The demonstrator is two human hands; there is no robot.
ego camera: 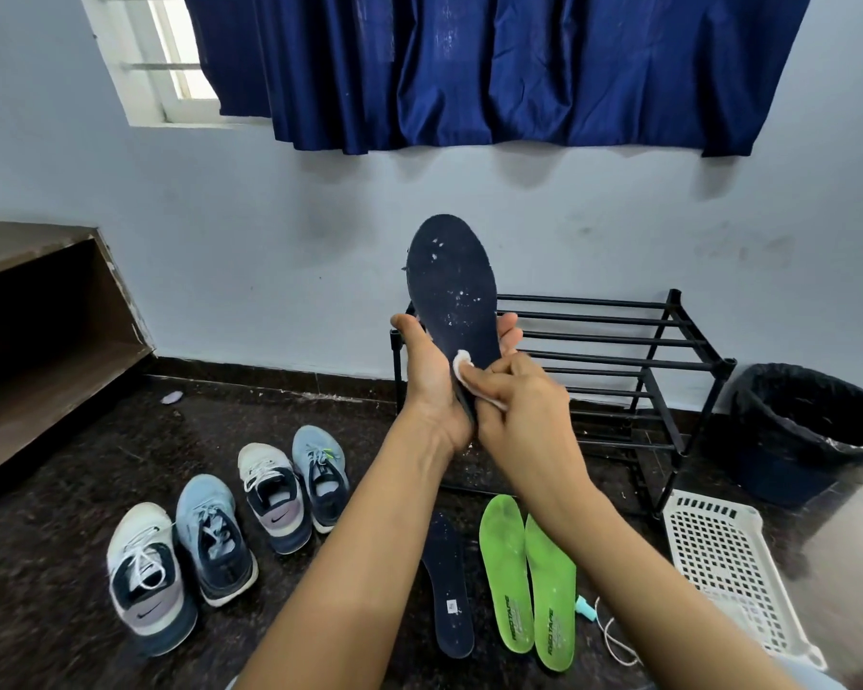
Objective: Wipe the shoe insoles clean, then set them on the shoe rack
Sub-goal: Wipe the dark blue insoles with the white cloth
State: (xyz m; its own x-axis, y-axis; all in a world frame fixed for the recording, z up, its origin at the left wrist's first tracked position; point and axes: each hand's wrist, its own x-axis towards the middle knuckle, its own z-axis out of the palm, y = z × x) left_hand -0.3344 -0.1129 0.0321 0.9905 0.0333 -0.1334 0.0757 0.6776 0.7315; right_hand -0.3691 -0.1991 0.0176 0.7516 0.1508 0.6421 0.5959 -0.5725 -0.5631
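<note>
The black shoe rack [609, 339] stands against the wall, just behind the hands. In front of it a navy insole [452, 291] is held upright, toe end up (white flecks all over it). The left hand [429, 385] grips its heel end, thumb on one edge, fingers wrapped round the other. The right hand [524, 410] pinches a small white pad [462, 363] against the insole's lower part.

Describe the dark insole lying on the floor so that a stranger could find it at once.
Find the black shoe rack against the wall. On the floor before it lie three insoles in a row. The navy insole is the leftmost, flat and dark, while the two green insoles beside it are bright.
</note>
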